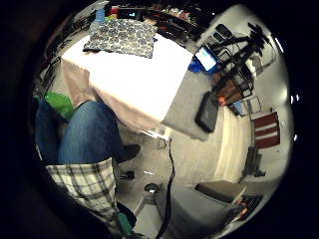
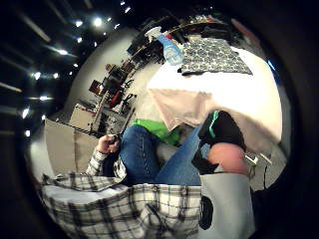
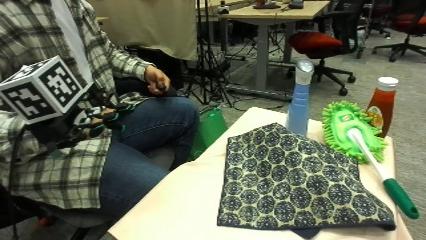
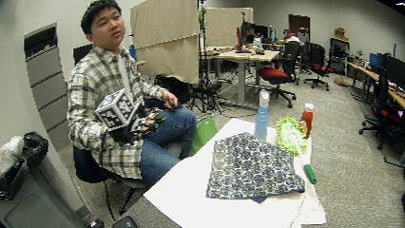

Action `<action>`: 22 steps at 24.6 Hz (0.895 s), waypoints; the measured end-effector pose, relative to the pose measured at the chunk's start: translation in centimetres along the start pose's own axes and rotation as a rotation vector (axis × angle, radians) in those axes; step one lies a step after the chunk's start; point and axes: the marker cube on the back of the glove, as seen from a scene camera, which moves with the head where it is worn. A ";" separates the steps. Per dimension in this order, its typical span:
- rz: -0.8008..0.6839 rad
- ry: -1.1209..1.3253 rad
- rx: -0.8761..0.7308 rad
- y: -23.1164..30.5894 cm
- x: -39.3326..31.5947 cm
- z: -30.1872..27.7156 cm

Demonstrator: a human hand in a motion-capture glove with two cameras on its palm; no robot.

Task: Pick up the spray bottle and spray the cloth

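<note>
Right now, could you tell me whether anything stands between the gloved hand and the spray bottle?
Nothing visible does. The gloved right hand is at the person's lap, off the table; the spray bottle stands upright beyond the patterned cloth, which lies flat between them.

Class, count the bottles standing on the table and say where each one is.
2. The blue spray bottle stands at the patterned cloth's far edge. The red sauce bottle stands behind the green duster's fluffy head. None seems hidden.
</note>
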 end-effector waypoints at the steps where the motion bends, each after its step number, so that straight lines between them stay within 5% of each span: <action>1: 0.015 0.010 0.007 1.3 -0.1 0.1; 22: 0.162 -0.079 -0.221 13.9 -0.6 6.4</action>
